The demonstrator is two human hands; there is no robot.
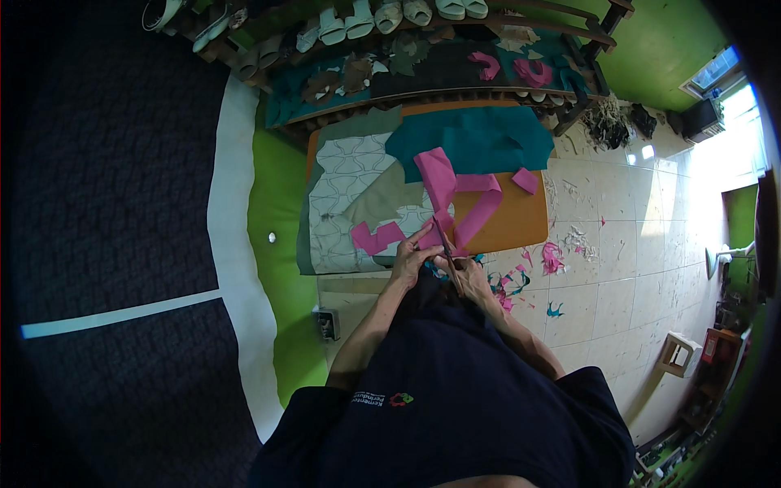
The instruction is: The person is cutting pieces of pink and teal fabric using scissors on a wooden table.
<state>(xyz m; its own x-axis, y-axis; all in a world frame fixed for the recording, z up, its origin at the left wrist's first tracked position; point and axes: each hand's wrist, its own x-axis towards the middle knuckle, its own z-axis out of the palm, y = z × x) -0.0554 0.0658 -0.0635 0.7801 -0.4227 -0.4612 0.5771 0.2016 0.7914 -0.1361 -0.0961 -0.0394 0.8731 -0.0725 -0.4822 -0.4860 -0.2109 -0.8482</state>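
My left hand (413, 259) pinches a piece of pink sheet material (429, 237) at the near edge of a low orange table (521, 224). Closed around a pair of scissors (445, 244) is my right hand (465, 275); the blades point away from me and lie against the pink piece. Just beyond, a long bent pink strip (486, 205) and a wider pink piece (438, 175) lie on the tabletop. Pink offcuts (376, 238) rest to the left, on a whitish sheet (340, 183) marked with outlined shapes. My fingers partly hide the scissors' handles.
A teal sheet (476, 134) covers the table's far side, with a pink square (525, 180) at the right. Behind stands a rack bearing several sandals (359, 20) and material scraps. Pink and teal scraps (553, 259) litter the tiled floor at right. A white stool (680, 355) stands farther right.
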